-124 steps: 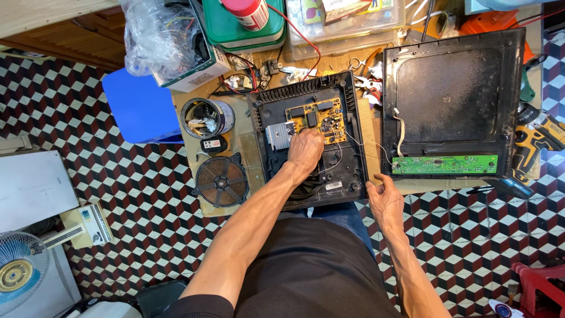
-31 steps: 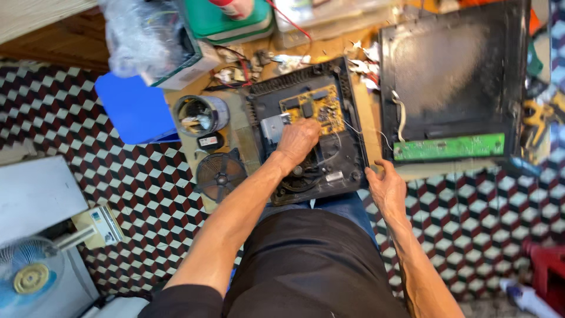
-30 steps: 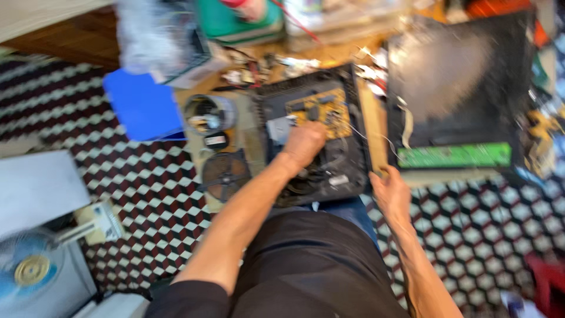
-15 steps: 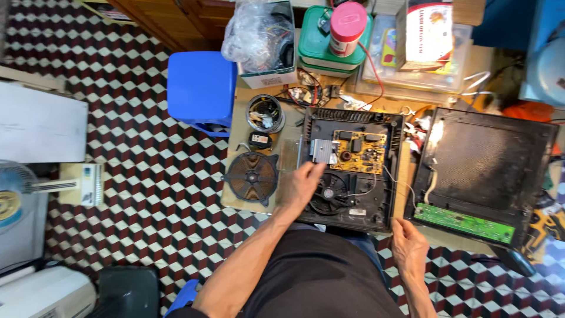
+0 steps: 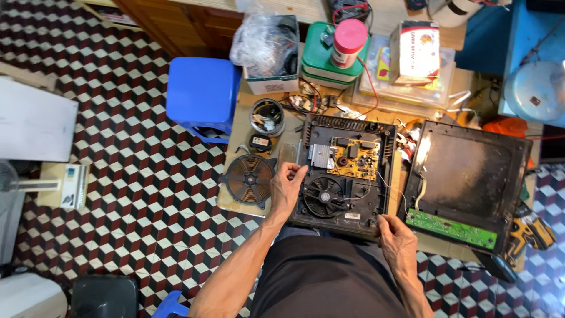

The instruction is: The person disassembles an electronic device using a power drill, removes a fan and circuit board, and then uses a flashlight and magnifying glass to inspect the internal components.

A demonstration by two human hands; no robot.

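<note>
Opened induction cooker base (image 5: 347, 176): black, roughly rectangular tray, lying flat on a low wooden board (image 5: 235, 203) at the centre of the view, directly ahead of the person's lap. Its long axis runs from 12 to 6 o'clock with a slight tilt, the top end leaning toward 1 o'clock; the open side faces up. Contents: a yellow circuit board (image 5: 353, 159) with a silver heat sink (image 5: 321, 156) in the far half, and a black round fan (image 5: 322, 197) in the near half. Left hand (image 5: 286, 188): fingers curled loosely over the base's left edge at 9 o'clock, touching the rim beside the fan; whether it pinches anything small cannot be told. Right hand (image 5: 397, 241): fingers bent, resting on the near right corner of the base at 5 o'clock, gripping the rim lightly. Adjacent items: copper coil disc (image 5: 248, 178) just beside the base at 9 o'clock; detached black glass top panel (image 5: 468, 182) with green control board (image 5: 450, 228) at 3 o'clock; blue plastic stool (image 5: 202, 97) at 10 o'clock; green box (image 5: 322, 62) bearing a pink-capped can (image 5: 347, 42) at 12 o'clock.
</note>
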